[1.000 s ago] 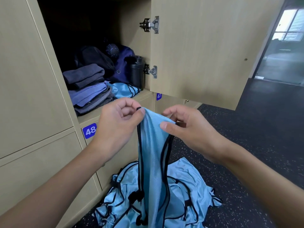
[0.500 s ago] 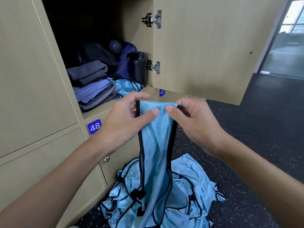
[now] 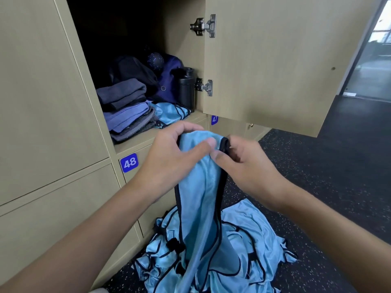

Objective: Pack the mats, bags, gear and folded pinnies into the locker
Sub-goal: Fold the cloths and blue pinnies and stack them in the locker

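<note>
The person stands in front of an open locker and holds one light blue pinny up with both hands. The left hand grips the top edge of the pinny, with the fingers curled behind the fabric and the thumb pressed on its front. The right hand pinches the same top edge just beside the left hand, at the black trim, and the two thumbs almost touch. The pinny hangs straight down from the hands, and its lower end reaches a loose pile of pinnies in the same blue with black trim, which lies on the dark speckled floor near the lower lockers. Inside the open locker, a stack of folded mats in grey and purple lies on the left side of the shelf. A folded pinny lies just beside the stack, at the front of the shelf. Behind these sit a dark bag and a navy bag, and a black bottle stands upright at the right wall, near the lower hinge. The locker door stands open to the right. Below the shelf, a blue label with the number 48 marks the next locker.
</note>
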Motion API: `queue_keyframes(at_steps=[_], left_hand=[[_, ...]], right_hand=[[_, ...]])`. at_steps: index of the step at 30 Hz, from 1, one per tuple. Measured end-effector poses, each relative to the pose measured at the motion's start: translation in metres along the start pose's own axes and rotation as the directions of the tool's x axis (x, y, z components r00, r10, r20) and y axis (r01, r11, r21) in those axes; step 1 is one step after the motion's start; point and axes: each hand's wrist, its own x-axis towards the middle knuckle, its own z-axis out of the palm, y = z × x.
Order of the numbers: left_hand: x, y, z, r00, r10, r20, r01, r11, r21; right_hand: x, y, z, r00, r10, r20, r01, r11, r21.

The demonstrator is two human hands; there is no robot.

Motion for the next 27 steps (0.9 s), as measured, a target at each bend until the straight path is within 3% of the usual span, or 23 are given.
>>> queue_keyframes(at_steps=[4, 9, 12, 17, 22, 27], left_hand=[[-0.003, 0.005, -0.001, 0.995, -0.003, 0.098, -0.001, 0.999, 0.042], [0.002, 0.003, -0.005, 0.997, 0.043, -0.071, -0.042, 0.999, 0.008], [0.008, 0.001, -0.014, 0.979, 0.013, -0.203, -0.031, 0.996, -0.089], [0.015, -0.001, -0.028, 0.924, -0.059, -0.379, 0.008, 0.991, -0.136], [0.016, -0.004, -0.027, 0.909, -0.155, -0.388, 0.092, 0.98, -0.177], [0.019, -0.001, -0.028, 0.893, -0.129, -0.431, 0.083, 0.989, -0.123]], right_hand=[[-0.002, 0.0, 0.004, 0.999, -0.037, 0.008, 0.037, 0.999, 0.011], [-0.003, -0.002, 0.008, 0.997, 0.022, 0.075, -0.029, 0.996, 0.087], [-0.004, 0.002, 0.008, 0.987, 0.069, 0.148, -0.067, 0.998, -0.021], [-0.002, 0.007, 0.005, 0.991, 0.078, 0.112, -0.058, 0.984, -0.169], [-0.002, 0.011, 0.006, 0.994, 0.052, 0.094, -0.029, 0.972, -0.234], [-0.003, 0.009, 0.008, 0.974, 0.032, 0.225, 0.048, 0.939, -0.341]])
